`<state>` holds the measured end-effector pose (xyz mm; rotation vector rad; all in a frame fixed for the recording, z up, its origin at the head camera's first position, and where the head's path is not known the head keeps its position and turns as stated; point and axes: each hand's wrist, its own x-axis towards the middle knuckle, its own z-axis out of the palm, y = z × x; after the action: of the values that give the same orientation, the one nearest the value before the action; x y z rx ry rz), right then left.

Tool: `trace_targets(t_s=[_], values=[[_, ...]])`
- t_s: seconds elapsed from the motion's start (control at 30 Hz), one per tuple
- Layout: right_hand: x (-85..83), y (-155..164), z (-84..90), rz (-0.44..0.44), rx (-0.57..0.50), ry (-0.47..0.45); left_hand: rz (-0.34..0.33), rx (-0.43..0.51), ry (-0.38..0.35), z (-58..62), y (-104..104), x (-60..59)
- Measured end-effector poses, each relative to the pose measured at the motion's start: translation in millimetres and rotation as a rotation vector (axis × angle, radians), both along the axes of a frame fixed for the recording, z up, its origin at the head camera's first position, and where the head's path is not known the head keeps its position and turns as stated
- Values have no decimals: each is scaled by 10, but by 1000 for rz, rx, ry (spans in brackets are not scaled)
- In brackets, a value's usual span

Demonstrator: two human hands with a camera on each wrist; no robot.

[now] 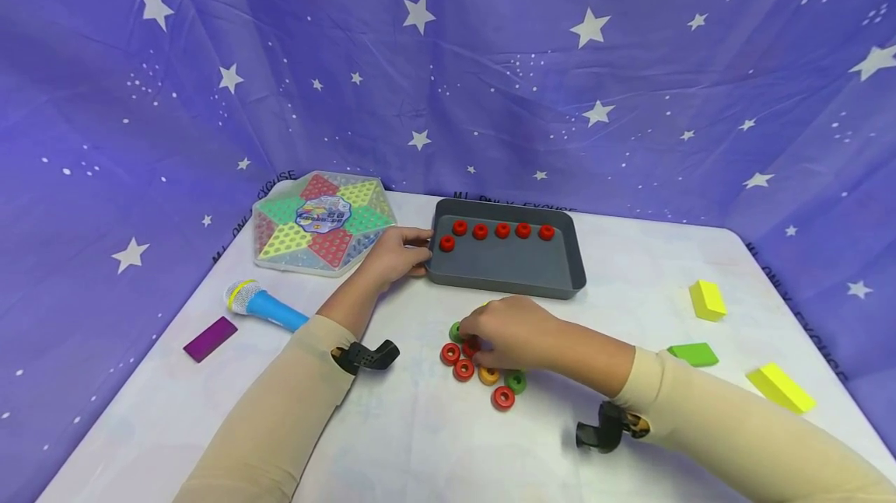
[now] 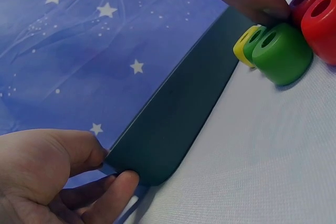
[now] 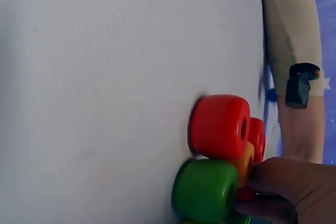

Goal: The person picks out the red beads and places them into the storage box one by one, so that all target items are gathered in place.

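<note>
My left hand [image 1: 399, 256] holds the left end of a dark grey rectangular tray [image 1: 507, 285]; in the left wrist view its fingertips [image 2: 126, 182] are at the tray's corner. Inside the tray several red beads [image 1: 502, 230] stand in a row along the back, with another in front at the left. My right hand [image 1: 514, 333] is over a loose group of beads on the table and pinches a red bead [image 1: 470, 348], partly hidden by the fingers. Around it are other red beads [image 1: 463, 369], an orange bead [image 1: 488, 375], green beads [image 1: 515, 381] and a yellow bead [image 2: 243, 46].
A hexagonal Chinese checkers set [image 1: 323, 215] lies at the back left. Before it are a blue toy microphone [image 1: 276, 309] and a purple block [image 1: 211, 339]. Yellow blocks [image 1: 708, 301] and a green block [image 1: 694, 354] lie to the right. A starry purple cloth [image 1: 490, 68] hangs behind the table.
</note>
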<state>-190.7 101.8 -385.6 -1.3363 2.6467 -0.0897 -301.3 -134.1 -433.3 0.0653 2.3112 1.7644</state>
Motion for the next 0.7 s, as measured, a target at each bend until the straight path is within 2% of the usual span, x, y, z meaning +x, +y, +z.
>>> trace_targets(t_s=[0.1, 0.27, 0.47, 0.57, 0.7], values=[[-21, 38, 77, -14, -23, -43, -1, 2, -3, 3, -2, 3], [-185, 126, 368, -63, -66, -90, -7, 4, -2, 6, 0, -3], [-667, 228, 619, -116, -90, -64, -7, 8, -2, 1, -3, -20], [-939, 250, 631, -144, -82, -65, -7, 6, -6, 4, -7, -21], [-1259, 253, 564, -155, -59, -72, -8, 6, 0, 7, 1, -20]])
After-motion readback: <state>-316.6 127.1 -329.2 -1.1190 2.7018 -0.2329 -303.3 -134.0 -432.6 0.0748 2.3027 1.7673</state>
